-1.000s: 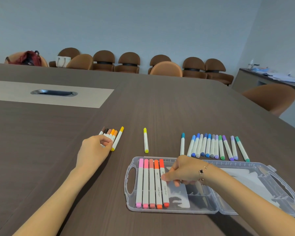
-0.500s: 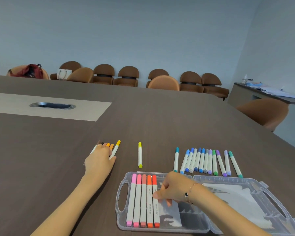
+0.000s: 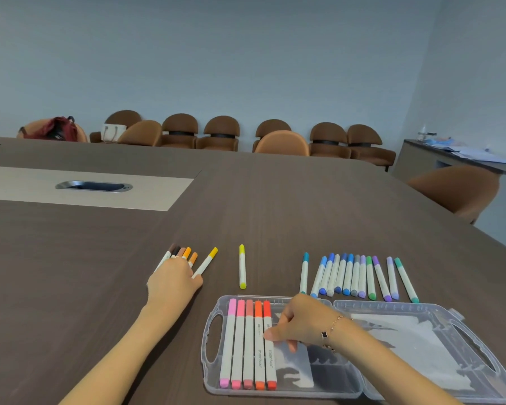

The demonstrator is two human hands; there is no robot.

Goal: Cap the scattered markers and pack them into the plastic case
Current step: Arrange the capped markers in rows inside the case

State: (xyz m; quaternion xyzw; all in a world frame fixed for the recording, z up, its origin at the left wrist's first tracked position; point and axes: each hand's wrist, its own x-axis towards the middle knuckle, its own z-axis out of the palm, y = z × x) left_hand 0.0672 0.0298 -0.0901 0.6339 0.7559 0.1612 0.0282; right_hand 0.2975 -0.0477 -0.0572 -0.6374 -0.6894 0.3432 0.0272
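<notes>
— Both hands are low over the worktop (image 3: 275,200). What is each one doing?

— Her right hand (image 3: 300,324) sits inside the plastic case (image 3: 212,346), fingers curled, thumb tip pressed against the white barrel of the red marker (image 3: 269,346). Whether the fingers grip anything under the palm, I cannot tell. Her left hand (image 3: 173,280) lies on a bunch of brown and orange markers (image 3: 184,254), fingers bent over their barrels; whether it actually grips them is not clear either.

— Where do the markers stand with the case?

— Five capped ones lie side by side in the left part of the open case: two pink, one dusty rose, one orange, then the red one at the right. Just right of them is a pale sheet (image 3: 295,366) on the case floor. The lid (image 3: 421,340) lies open flat to the right, still hinged.

— And outside it?

— A yellow-orange marker (image 3: 205,263) lies just beside the left hand, touching its thumb side. A lone yellow marker (image 3: 242,266) lies between the two groups, apart from both. Beyond the case, to the right, is a row of blue, grey, purple and green markers (image 3: 357,276), capped, roughly parallel.

— Farther off?

— A metal cable slot (image 3: 94,186) in a pale inlay, then brown chairs (image 3: 222,133) along the wall, a red bag (image 3: 60,128) on one.
</notes>
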